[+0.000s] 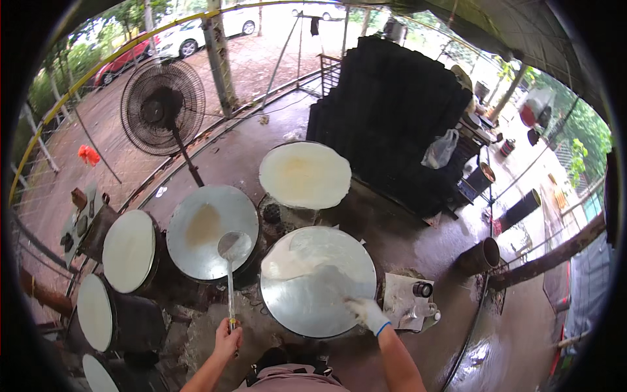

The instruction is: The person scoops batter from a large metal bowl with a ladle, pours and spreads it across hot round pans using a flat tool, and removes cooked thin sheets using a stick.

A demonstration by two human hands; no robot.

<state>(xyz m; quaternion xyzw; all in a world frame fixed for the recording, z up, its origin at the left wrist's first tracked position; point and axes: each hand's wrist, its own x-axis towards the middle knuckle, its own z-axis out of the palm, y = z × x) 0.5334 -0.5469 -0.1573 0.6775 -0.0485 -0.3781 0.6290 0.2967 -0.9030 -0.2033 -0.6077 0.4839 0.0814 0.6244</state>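
My left hand (pixel 229 338) grips the handle of a long metal ladle (pixel 230 284), whose round bowl is above the edge of a round metal griddle plate (pixel 188 264) with a tan patch on it. My right hand (pixel 366 312), in a white glove with a blue cuff edge, is at the lower right of a nearer round metal plate (pixel 313 308). Pale batter (pixel 286 259) coats the upper left of that plate. Blur hides whether the gloved fingers hold anything or touch the surface. Beyond, another round plate bears a pale, uneven-edged sheet (pixel 304 174).
More drums with pale round tops (pixel 130 251) curve along the left. A pedestal fan (pixel 162 108) stands beyond the ladle. Jars and bottles (pixel 422 289) sit on a small stand at the right. A tall black stack (pixel 387 117) rises ahead; an open metal drum (pixel 482 255) is further right.
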